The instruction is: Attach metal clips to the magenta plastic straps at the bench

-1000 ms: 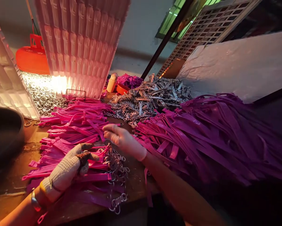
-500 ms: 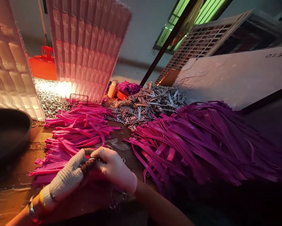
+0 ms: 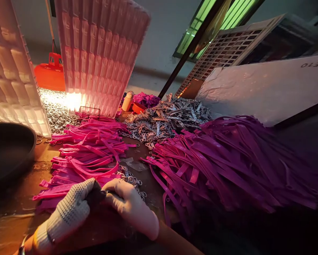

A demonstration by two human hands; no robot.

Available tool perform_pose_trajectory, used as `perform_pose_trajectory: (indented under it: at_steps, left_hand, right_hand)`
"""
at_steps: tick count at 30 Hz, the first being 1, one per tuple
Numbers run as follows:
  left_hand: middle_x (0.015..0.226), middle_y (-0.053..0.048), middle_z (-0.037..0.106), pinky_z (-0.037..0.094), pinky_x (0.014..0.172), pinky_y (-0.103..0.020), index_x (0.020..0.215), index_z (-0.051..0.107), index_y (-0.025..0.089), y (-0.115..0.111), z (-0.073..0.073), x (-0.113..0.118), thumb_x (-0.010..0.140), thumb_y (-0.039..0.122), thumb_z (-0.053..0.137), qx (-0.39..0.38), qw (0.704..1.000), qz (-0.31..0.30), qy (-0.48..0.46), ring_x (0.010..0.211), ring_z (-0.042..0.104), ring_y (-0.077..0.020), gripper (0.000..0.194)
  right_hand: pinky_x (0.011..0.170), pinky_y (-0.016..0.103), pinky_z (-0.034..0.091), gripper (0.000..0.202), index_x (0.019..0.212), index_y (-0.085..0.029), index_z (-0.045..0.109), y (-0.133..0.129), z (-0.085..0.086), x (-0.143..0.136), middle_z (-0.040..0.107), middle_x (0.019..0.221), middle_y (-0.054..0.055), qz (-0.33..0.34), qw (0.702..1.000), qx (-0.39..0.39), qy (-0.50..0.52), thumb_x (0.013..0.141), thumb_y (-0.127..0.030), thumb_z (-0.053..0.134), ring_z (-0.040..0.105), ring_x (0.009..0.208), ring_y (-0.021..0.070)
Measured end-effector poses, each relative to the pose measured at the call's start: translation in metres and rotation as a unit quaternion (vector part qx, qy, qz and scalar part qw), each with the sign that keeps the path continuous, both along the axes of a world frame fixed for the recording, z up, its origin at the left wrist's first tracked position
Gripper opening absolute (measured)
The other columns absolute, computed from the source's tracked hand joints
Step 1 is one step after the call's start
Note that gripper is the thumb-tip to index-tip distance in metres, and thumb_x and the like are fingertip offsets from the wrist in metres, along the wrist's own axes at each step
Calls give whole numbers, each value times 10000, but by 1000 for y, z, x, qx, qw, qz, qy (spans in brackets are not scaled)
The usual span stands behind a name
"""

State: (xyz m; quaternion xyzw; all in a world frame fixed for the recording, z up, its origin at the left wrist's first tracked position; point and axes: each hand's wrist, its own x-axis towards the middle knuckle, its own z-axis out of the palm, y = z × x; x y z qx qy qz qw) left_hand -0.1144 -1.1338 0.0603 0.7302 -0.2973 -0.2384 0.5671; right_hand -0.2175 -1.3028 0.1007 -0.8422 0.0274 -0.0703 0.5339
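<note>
My left hand (image 3: pixel 72 203), in a white knit glove with dark dots and dark fingertips, is closed with its fingers pressed together. My right hand (image 3: pixel 129 203), in a plain pale glove, pinches at the same spot, its fingertips meeting the left ones. A small dark glint shows between them, but what they hold is mostly hidden. Just beyond the hands lie pink straps (image 3: pixel 87 163) in a loose row. Beside my right hand, small metal rings (image 3: pixel 132 179) are heaped at the straps' near right end.
A large pile of purple straps (image 3: pixel 217 159) spreads to the right. Behind it rises a heap of metal chain pieces (image 3: pixel 166 118). A dark round pan (image 3: pixel 10 152) stands at left. More metal rings (image 3: pixel 58 111) lie under a red lamp (image 3: pixel 50 72), between upright moulded panels (image 3: pixel 100 53).
Both hands have come down and nearer to me, still together. The small metal rings they had covered beside the pink straps are now visible.
</note>
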Motion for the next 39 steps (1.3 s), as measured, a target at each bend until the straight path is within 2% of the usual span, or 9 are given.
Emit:
perform_pose_trajectory:
  at_steps: [6, 10, 14, 18, 21, 24, 30, 35, 39]
  left_hand:
    - [767, -27, 675, 511, 648, -269, 776, 656, 180, -9, 22, -4, 811, 430, 662, -27, 995, -20, 99, 726, 592, -174, 252]
    - [760, -48, 672, 500, 582, -269, 855, 665, 212, -10, 18, -8, 811, 510, 694, -37, 989, -18, 140, 702, 608, -175, 303]
    - [738, -57, 671, 506, 562, -286, 883, 687, 207, -23, 19, 4, 814, 527, 693, -56, 984, -11, 166, 641, 605, -180, 327]
    - [929, -93, 741, 545, 837, -362, 958, 737, 171, -56, 25, 41, 875, 257, 548, 34, 994, -37, -99, 863, 678, -236, 224]
    - [1085, -140, 734, 502, 937, -408, 1075, 740, 160, -85, 24, 68, 898, 150, 471, 243, 908, -59, -336, 1002, 679, -283, 322]
    - [1038, -168, 740, 525, 835, -399, 1077, 734, 145, -108, 14, 77, 926, 157, 451, 354, 855, -98, -367, 917, 706, -293, 321]
    - [1076, -173, 734, 509, 857, -397, 1100, 726, 138, -112, 6, 75, 901, 108, 443, 345, 854, -105, -375, 957, 700, -292, 348]
    - [800, -50, 705, 500, 688, -267, 959, 690, 153, -78, 27, 71, 853, 167, 539, 130, 981, -52, -135, 744, 647, -179, 186]
    - [491, 72, 439, 224, 363, -178, 953, 604, 180, -49, 41, 51, 868, 475, 622, 41, 986, -19, 162, 389, 321, -83, 307]
  right_hand:
    - [735, 228, 474, 165, 901, -203, 714, 7, -8, 4, 718, 852, -9, -75, 997, -20, 4, 868, -143, 564, 648, 806, 131]
    - [694, 303, 449, 193, 711, -181, 656, 17, -7, 3, 649, 696, 39, -125, 959, -248, -49, 843, -162, 517, 603, 696, 180]
    - [776, 300, 495, 253, 1126, -207, 698, 15, -5, 1, 737, 897, 44, -98, 978, -178, -48, 936, -281, 548, 677, 826, 196]
    - [811, 258, 502, 292, 1204, -224, 674, -13, -8, 6, 742, 991, 30, -180, 981, -28, -73, 1002, -360, 514, 671, 889, 164]
    - [724, 248, 490, 312, 1103, -203, 693, -35, -13, 10, 710, 931, 34, -252, 961, -4, -115, 1022, -416, 480, 613, 791, 150]
    - [731, 240, 488, 287, 1088, -209, 689, -45, -18, 10, 702, 943, 30, -256, 958, -10, -126, 1031, -392, 475, 605, 793, 141]
    - [778, 276, 489, 267, 1188, -209, 669, -49, -23, 5, 734, 962, 47, -246, 955, -99, -130, 1026, -261, 464, 651, 834, 167]
    - [834, 320, 464, 270, 1228, -208, 646, -49, -16, 6, 735, 1003, 76, -215, 934, -231, -170, 1001, -211, 498, 649, 916, 208]
    - [796, 308, 428, 234, 1158, -188, 647, -36, -7, 17, 714, 933, 57, -123, 940, -278, -157, 985, -168, 491, 642, 880, 197]
